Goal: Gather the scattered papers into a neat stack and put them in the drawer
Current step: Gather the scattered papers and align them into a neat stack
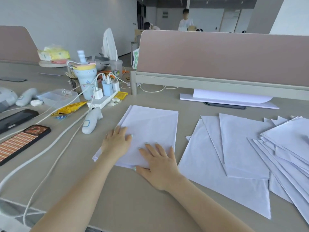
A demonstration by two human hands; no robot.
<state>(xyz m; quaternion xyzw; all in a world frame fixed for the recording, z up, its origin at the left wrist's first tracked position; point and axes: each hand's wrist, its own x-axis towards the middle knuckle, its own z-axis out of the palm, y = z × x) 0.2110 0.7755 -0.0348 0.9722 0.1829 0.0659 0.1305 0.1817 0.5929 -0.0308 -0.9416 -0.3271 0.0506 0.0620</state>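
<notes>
A small stack of white papers [150,124] lies on the beige desk in front of me, its edges slightly offset. My left hand [116,141] rests flat on the stack's left edge, fingers spread. My right hand [158,162] lies flat on the stack's near right corner, fingers apart. Neither hand grips a sheet. To the right, several loose white sheets [242,148] lie fanned and overlapping, reaching the right border of the view. No drawer is in view.
On the left are a power strip with chargers [103,97], white cables [50,148], two phones [21,141], a blue cup [86,79], a clear box [57,97] and snack wrappers. A pink divider [217,56] runs along the back, with a white stand [229,99] below it.
</notes>
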